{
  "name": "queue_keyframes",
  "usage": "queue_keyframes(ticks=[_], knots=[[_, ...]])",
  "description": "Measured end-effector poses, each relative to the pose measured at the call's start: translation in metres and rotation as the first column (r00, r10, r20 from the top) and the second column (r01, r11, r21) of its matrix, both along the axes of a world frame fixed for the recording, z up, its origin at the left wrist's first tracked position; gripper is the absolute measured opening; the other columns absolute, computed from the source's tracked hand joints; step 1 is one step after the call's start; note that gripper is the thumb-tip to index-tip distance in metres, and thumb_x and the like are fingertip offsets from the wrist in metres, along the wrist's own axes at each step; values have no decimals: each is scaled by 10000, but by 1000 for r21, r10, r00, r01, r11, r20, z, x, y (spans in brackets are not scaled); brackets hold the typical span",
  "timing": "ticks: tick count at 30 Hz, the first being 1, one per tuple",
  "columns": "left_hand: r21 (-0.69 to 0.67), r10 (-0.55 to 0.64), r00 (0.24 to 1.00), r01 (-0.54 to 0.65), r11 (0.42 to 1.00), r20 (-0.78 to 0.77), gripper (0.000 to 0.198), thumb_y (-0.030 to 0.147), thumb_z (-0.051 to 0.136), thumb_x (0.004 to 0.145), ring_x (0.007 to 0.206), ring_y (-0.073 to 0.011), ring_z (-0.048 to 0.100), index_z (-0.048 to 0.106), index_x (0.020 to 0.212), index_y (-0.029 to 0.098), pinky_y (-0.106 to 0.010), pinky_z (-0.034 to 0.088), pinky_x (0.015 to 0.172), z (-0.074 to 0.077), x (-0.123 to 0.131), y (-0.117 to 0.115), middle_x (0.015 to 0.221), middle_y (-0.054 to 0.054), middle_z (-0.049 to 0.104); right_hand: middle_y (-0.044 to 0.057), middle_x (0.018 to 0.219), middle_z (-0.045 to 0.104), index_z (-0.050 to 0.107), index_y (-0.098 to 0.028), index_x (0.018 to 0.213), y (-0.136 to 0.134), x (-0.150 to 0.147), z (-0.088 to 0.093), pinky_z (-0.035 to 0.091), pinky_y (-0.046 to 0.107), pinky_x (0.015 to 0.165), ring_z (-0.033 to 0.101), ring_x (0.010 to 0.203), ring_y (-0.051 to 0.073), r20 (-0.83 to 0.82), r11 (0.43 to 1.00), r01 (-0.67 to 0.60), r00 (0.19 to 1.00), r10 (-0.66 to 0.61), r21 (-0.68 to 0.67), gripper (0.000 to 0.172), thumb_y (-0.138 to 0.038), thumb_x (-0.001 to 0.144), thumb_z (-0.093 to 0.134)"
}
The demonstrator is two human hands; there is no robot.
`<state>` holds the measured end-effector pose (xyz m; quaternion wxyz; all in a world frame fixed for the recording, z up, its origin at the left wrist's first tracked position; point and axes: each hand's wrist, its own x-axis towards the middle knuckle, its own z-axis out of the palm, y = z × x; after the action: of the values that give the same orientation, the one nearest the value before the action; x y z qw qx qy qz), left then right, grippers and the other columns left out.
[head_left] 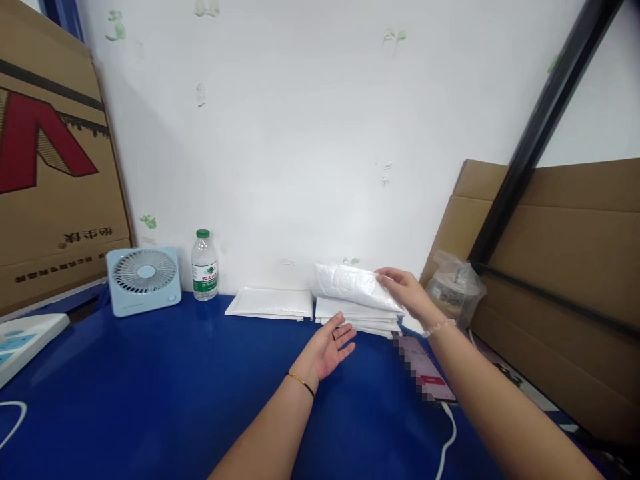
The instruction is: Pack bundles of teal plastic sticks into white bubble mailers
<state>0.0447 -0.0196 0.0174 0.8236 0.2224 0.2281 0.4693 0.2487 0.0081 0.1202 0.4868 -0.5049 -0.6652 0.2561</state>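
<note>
My right hand (400,291) grips the right end of a white padded mailer (350,283), its thumb and fingers closed on the edge. The mailer is tilted above a stack of flat white mailers (350,311) against the wall. My left hand (331,345) is just in front of that stack, palm turned up and inward, fingers spread, holding nothing. To the left of the stack lies a lower pile of white mailers (273,302). A phone (424,368) with a white cable lies below my right forearm, its left side blurred out.
On the left of the blue table (200,400) stand a light blue fan (145,279) and a water bottle (204,267). A white device (25,337) sits at the left edge. A bagged clear container (455,290) stands right, beside cardboard (575,253). A large carton (55,227) rises on the left.
</note>
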Motion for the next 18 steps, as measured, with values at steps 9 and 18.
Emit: queue_keyframes(ticks=[9,18], knots=[[286,407,844,-510,811,351,469,319,646,736,1153,-224,523,523,1188,326,-384,397,982,50,-27,-5,1081,-15,648,32,722,670,644,-130,895,-28,-56,-72,475,222,530,596,581,141,-732,791,-455,681,14,-408,253,-293,707,689],[608,605,785,-545,578,128,552,236,715,693,1007,-183,591,508,1203,267,-306,406,916,84,-13,-10,1037,-24,643,39,711,667,558,-183,931,-25,-90,-124,521,308,616,650,646,177,-914,756,-518,281,-291,-400,357,-503,877,410]])
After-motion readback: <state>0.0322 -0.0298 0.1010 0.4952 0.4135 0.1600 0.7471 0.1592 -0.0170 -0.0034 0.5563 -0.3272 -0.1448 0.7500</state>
